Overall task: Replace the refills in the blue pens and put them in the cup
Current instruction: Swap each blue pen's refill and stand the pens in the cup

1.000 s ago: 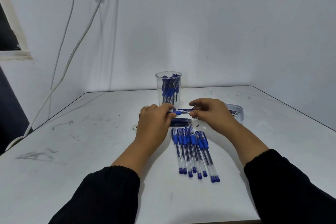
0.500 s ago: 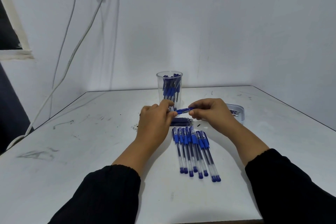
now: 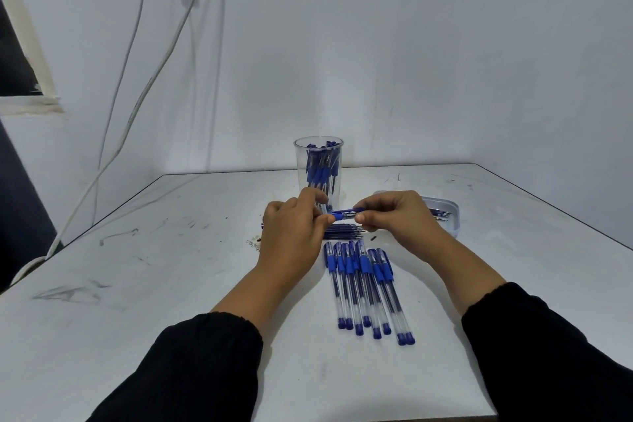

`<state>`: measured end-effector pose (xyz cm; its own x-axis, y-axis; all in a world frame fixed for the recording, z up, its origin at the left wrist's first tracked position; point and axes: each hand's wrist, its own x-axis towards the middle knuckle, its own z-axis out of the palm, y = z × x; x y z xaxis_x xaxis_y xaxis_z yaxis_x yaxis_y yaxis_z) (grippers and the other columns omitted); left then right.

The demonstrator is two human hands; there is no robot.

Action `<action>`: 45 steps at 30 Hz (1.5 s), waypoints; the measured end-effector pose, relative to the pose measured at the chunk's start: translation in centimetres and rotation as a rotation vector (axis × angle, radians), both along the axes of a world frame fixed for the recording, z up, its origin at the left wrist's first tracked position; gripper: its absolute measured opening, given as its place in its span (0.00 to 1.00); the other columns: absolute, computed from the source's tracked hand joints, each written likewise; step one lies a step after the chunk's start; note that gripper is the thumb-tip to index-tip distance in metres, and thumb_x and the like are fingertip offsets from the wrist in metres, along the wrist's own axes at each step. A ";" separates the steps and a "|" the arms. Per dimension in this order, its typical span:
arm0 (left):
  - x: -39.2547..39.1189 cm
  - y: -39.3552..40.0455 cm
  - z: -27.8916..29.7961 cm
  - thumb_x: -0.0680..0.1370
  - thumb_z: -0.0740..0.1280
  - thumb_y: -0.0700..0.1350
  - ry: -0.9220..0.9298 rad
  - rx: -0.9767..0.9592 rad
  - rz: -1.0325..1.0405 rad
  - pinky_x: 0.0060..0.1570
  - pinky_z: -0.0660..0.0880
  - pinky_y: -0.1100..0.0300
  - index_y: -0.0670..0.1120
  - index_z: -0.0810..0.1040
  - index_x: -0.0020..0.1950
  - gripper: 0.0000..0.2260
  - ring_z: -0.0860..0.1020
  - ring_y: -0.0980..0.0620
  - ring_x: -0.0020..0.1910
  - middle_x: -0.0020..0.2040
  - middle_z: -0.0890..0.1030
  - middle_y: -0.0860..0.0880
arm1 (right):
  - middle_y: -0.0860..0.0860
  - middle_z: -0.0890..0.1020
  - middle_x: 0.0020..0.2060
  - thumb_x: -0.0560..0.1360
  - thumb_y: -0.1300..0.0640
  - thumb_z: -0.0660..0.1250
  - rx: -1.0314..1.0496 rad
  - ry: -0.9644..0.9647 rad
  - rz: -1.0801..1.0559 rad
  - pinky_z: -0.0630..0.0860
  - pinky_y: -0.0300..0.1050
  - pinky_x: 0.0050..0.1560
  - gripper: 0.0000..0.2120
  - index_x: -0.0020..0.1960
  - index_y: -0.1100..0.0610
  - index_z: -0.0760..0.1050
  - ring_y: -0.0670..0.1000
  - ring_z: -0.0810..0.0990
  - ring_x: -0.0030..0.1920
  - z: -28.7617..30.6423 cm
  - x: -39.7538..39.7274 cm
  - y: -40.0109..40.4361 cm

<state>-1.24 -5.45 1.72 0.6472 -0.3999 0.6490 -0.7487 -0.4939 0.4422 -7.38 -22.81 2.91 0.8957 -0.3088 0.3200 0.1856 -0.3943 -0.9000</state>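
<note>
Near the bench middle, both hands' fingers (image 3: 359,216) pinch one blue pen (image 3: 343,213); twisting crookedly could drop its tip among the refills (image 3: 342,231).

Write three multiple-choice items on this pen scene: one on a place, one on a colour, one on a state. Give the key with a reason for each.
1. Where does the clear cup stand?
A. behind the hands
B. at the table's near edge
C. on the floor

2. What colour are the grips of the row of pens on the table?
A. red
B. blue
C. green

3. What are the left hand and right hand doing?
A. resting flat
B. both pinching one pen
C. lifting the cup

Key: 1 A, the cup rises beyond the knuckles. 2 B, every grip and cap looks blue. 3 B, the fingers of both hands meet on the pen above the table.
</note>
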 end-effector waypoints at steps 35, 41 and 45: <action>2.6 -0.3 -0.2 0.77 0.65 0.55 -0.158 -0.029 0.079 0.51 0.63 0.57 0.49 0.73 0.61 0.16 0.76 0.50 0.45 0.44 0.80 0.51 | 0.54 0.85 0.38 0.75 0.68 0.66 0.411 -0.203 0.038 0.82 0.41 0.44 0.06 0.48 0.60 0.77 0.51 0.85 0.41 0.5 0.4 0.4; 6.0 -0.8 -0.5 0.76 0.67 0.54 -0.044 -0.112 0.194 0.55 0.61 0.56 0.48 0.71 0.65 0.21 0.71 0.49 0.56 0.53 0.78 0.50 | 0.53 0.84 0.34 0.76 0.67 0.67 0.534 -0.520 -0.188 0.81 0.41 0.43 0.07 0.48 0.57 0.74 0.51 0.85 0.38 3.8 1.1 -0.2; 7.3 -2.6 -0.4 0.72 0.68 0.61 0.110 -0.058 0.207 0.62 0.61 0.51 0.47 0.62 0.73 0.35 0.67 0.46 0.65 0.64 0.74 0.46 | 0.51 0.83 0.34 0.76 0.65 0.67 0.433 -0.646 -0.360 0.81 0.44 0.46 0.07 0.46 0.54 0.74 0.51 0.84 0.38 7.8 3.2 -0.2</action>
<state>6.10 -8.02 1.33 0.7793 -0.2155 0.5884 -0.5803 -0.6027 0.5477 -4.17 -23.02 10.72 0.4024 -0.7521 0.5219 0.6434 -0.1732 -0.7456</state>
